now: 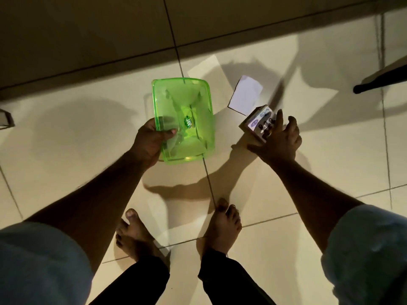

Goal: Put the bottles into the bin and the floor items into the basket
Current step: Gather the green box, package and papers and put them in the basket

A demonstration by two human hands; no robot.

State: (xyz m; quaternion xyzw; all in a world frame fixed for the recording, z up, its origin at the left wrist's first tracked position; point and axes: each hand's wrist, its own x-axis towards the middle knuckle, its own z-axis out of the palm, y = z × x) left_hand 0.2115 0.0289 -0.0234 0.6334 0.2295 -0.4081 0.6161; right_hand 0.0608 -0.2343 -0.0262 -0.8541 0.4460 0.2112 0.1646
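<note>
Gathering floor items: left hand (149,139) grips translucent green plastic basket (185,119); open right hand (277,139) reaches small printed cardboard box (256,125), three o'clock; grasp next.

Pale tiled floor (286,194) with dark grout lines, lit in the middle, shadowed along the far edge; lying on it a white paper sheet (245,95), a larger pale sheet (207,67) beyond, two bare feet (222,223) nearest

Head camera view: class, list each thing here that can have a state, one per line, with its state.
green basket: held off the floor, open side up, empty apart from a sticker.
left hand: gripping the basket's near edge.
small box: on the floor under the right hand.
right hand: fingers spread over the box.
white paper: flat on the tiles.
</note>
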